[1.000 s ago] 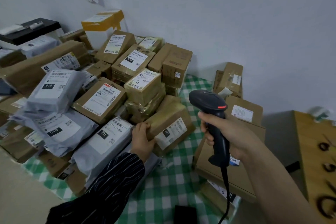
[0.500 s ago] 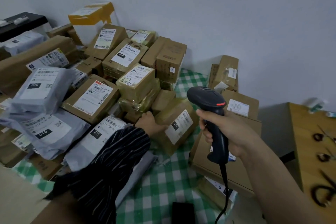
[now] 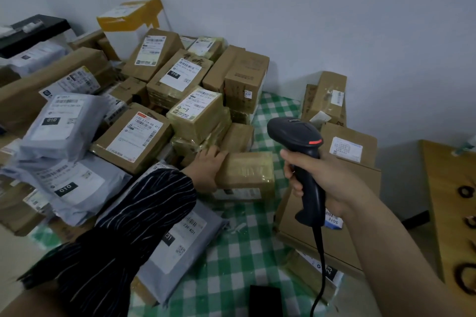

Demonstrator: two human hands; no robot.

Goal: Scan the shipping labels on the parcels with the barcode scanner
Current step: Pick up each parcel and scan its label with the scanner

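L hand (image 3: 207, 167) grips the taped parcel (image 3: 247, 172) at the pile's edge on the tabletop (image 3: 239, 260). Its label (image 3: 237, 194) sits on the low front face, so it prob. needs tipping up. R hand (image 3: 327, 180) is wrapped round the barcode scanner (image 3: 296, 136) grip, nose held just beside the parcel, ready.

One scanner (image 3: 296, 136); four grey mailers (image 3: 64, 123) (one far back); cardboard boxes (image 3: 247, 77) overlapped, uncountable.

Dim, flat, bluish light; edges bow outward, and the lower-left sleeve (image 3: 123, 226) looks motion-blurred.
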